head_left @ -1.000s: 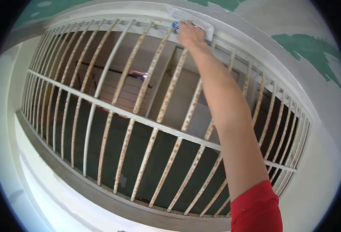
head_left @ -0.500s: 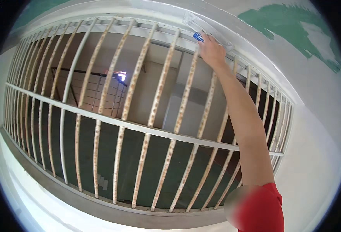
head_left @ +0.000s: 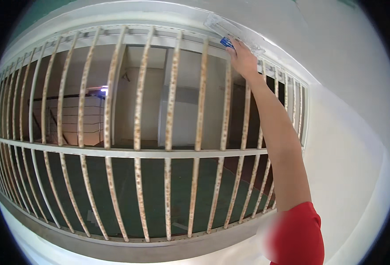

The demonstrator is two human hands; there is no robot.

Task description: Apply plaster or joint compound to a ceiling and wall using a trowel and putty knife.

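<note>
Right hand: the right hand (head_left: pixel 244 61) is reaching up to the upper edge of the window opening, right of that edge's middle, with its back turned toward the camera.
Fingers: they are grasping the blue handle (head_left: pixel 227 43), bending around it; the far fingertips are hiding behind the hand.
Trowel: the flat, smeared trowel (head_left: pixel 235 31) is lying along the opening's upper edge, sloping down toward the upper right corner; how much of its blade is touching the surface, I cannot tell.
Arm: the bare forearm (head_left: pixel 279 132) is crossing in front of the bars near the opening's right edge, and a red sleeve (head_left: pixel 296 234) is covering the upper arm, partly blurred.
Bars: pale, rust-spotted bars (head_left: pixel 173 88) are standing across the opening, and a pale crossbar (head_left: pixel 159 153) is joining them midway.
Sill: a grey sill (head_left: pixel 159 254) is running along the lower edge.
Wall: a pale wall (head_left: pixel 345 123) is bordering the right edge.
Behind: a dark green floor (head_left: pixel 125 176) is showing between the bars.
</note>
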